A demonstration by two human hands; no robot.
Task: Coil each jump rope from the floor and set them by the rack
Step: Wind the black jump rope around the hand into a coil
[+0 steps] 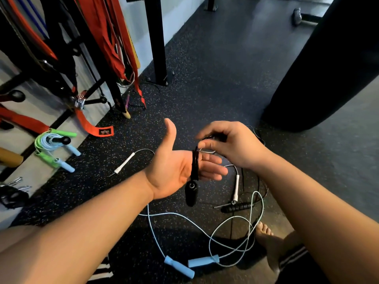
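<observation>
Far left, the rack (pixel 61 83), cut off by the frame, carries two coiled ropes (pixel 51 144), green and blue. Right of the rack, my left hand (pixel 174 173) lies palm up, grip flat, the black jump rope (pixel 194 167) wound round its fingers, one handle dangling. Farther right, my right hand (pixel 229 144) pinches its cord, the pinch partly hidden. Below, a white-handled rope (pixel 125 162) and a blue-handled rope (pixel 178 265) sprawl on the floor (pixel 215 78).
</observation>
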